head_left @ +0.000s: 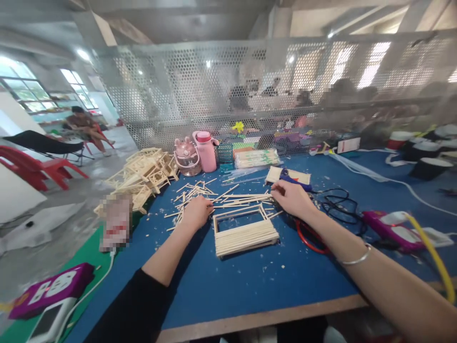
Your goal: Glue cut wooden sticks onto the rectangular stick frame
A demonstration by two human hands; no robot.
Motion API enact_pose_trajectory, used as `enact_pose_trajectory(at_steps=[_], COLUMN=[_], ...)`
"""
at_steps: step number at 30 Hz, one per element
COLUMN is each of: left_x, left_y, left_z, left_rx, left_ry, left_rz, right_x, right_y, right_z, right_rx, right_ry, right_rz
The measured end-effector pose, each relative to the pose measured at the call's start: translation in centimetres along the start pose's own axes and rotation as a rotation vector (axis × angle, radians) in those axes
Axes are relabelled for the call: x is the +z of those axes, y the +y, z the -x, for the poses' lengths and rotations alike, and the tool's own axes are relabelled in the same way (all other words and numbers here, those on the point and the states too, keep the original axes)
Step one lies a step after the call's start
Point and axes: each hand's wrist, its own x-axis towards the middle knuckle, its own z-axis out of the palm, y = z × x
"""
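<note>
Long thin wooden sticks [243, 196] lie in a loose bundle between my two hands. My left hand [196, 212] is closed at their left ends, fingertips pinched together on the sticks. At the right ends, my right hand [294, 197] has its fingers curled and pinched on the sticks, its palm partly hidden. Just in front stands a small frame [246, 237] built of sticks, its near part covered by a row of sticks and its back part open. Short sticks [193, 190] are scattered behind my left hand. A blue glue gun [294, 180] lies behind my right hand.
Stick-built structures [146, 174] are piled at the left. A pink bottle [206, 152], a round pink jug [188, 159] and packaged sticks [257, 158] stand before the perforated metal screen [160, 90]. Black cable [339, 202] and a purple power strip [392, 231] lie right; a phone [116, 223] is left.
</note>
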Motion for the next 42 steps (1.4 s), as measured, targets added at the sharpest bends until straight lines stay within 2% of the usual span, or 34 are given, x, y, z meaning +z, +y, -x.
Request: enact_pose_trajectory(at_steps=[5,8,11,14,17,20,23,25,27,29,30,32,34,37,42], left_x=[0.1,-0.6,-1.5,-2.4,-3.3,-3.8,-3.7,-3.6,-3.5,-3.6,-3.5,-3.4,-3.3,-3.2,-3.5], left_y=[0.0,0.3,1.6,4.1,7.1,9.4,10.5,10.3,9.4,7.8,6.9,5.2,4.1,4.0,6.1], left_z=[-0.1,0.4,1.0,1.9,3.0,4.0,4.5,4.6,4.4,4.2,4.1,4.1,4.3,5.0,6.2], left_rx=[0.058,0.08,0.068,0.05,0.109,0.202,0.256,0.23,0.119,-0.048,-0.127,-0.247,-0.317,-0.336,-0.237], left_ry=[0.069,0.145,0.23,0.278,0.2,0.04,-0.066,-0.032,0.081,0.199,0.236,0.244,0.181,0.062,-0.014], left_rz=[-0.037,-0.008,0.041,0.174,0.356,0.434,0.459,0.488,0.511,0.532,0.555,0.63,0.708,0.804,0.915], right_x=[-1.2,-1.3,-0.9,-0.1,0.7,1.2,1.3,0.8,-0.1,-1.3,-1.8,-2.2,-2.1,-1.2,-0.3], right_y=[1.9,2.6,1.6,-0.8,-3.3,-4.7,-5.1,-4.9,-4.5,-3.7,-3.4,-2.8,-2.7,-3.2,-3.9], right_z=[-1.5,-0.9,0.2,1.3,2.4,3.2,3.3,3.2,2.9,2.7,2.6,2.6,2.8,3.2,3.8], right_rx=[0.068,0.071,0.027,-0.043,-0.041,0.022,0.028,-0.002,-0.018,-0.039,-0.068,-0.153,-0.233,-0.322,-0.438], right_ry=[0.202,0.229,0.176,-0.005,-0.229,-0.347,-0.366,-0.32,-0.195,-0.065,-0.042,-0.121,-0.266,-0.407,-0.403], right_rz=[-0.008,-0.047,-0.108,-0.306,-0.71,-0.978,-1.063,-1.125,-1.157,-1.011,-0.838,-0.432,-0.144,-0.019,-0.039])
